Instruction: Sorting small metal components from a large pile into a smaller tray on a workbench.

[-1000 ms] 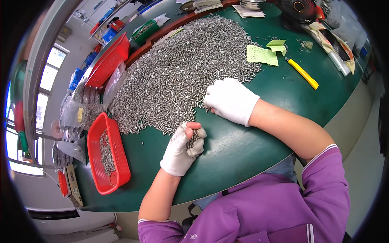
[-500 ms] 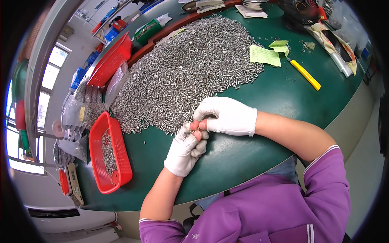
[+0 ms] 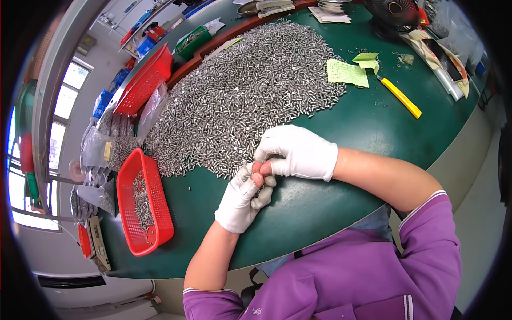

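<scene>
My left hand [image 3: 241,200] and my right hand [image 3: 298,153] meet at the near edge of a wide pile of small silvery metal pins [image 3: 250,80]. Both wear white gloves that leave some fingertips bare. The fingers of each hand are closed, thumbs and fingertips pressed together and touching the other hand's. Whatever lies between them is hidden or too small to make out. To the left of my hands stands a red plastic basket [image 3: 166,226] with a layer of similar metal pieces [image 3: 143,202] inside. One loose pin lies on the table between basket and hands.
On the green table [image 3: 320,224] lie a yellow utility knife [image 3: 401,98] and light green paper slips [image 3: 348,73]. A black fan [image 3: 393,15] stands at the far right. Plastic bags of metal pieces [image 3: 98,192] and another red basket [image 3: 144,82] line the left side.
Both hands stay together at the same spot. The fingertips have shifted slightly against each other, and the right hand has edged a little to the left.
</scene>
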`<state>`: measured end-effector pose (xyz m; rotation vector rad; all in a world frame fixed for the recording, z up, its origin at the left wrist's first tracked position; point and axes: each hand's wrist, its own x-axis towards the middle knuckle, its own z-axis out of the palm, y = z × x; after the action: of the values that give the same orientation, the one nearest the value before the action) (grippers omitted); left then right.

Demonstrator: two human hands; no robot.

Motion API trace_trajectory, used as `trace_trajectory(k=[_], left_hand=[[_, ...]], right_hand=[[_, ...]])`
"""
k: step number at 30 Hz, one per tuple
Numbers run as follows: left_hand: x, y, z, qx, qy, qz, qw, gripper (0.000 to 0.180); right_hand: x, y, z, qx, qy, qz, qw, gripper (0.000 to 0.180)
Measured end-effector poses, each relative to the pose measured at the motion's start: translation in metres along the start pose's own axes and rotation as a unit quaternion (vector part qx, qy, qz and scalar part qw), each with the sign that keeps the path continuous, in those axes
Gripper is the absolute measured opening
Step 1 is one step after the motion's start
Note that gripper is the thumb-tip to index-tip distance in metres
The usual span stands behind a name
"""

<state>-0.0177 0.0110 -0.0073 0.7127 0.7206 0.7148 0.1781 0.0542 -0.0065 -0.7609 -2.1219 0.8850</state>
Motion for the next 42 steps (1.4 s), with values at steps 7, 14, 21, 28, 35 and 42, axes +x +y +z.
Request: trace_trajectory(k=[7,14,21,28,35,42], left_hand=[[0.000,-0.002,-0.005,0.013,-0.003,0.005,1.000,0.026],[-0.001,-0.003,-0.009,-0.017,0.027,0.006,0.999,0.025],[-0.001,-0.004,-0.013,-0.031,0.016,0.006,0.999,0.028],[0.000,-0.006,-0.008,-0.016,0.007,0.033,0.999,0.027],[0.002,-0.008,-0.008,-0.060,0.001,0.039,0.997,0.015],[0.001,-0.007,-0.006,-0.071,0.013,0.033,0.997,0.015]], right_hand=[[0.000,0.004,0.000,0.076,0.025,0.037,0.996,0.018],[0.002,0.020,-0.008,-0.111,0.097,0.060,0.987,0.014],[0.001,0.025,-0.008,-0.271,0.064,-0.007,0.960,0.009],[0.002,0.021,-0.003,-0.307,0.006,0.015,0.952,0.009],[0.002,-0.003,-0.003,0.088,-0.040,0.094,0.991,0.026],[0.004,-0.002,-0.007,0.110,0.028,0.119,0.986,0.016]])
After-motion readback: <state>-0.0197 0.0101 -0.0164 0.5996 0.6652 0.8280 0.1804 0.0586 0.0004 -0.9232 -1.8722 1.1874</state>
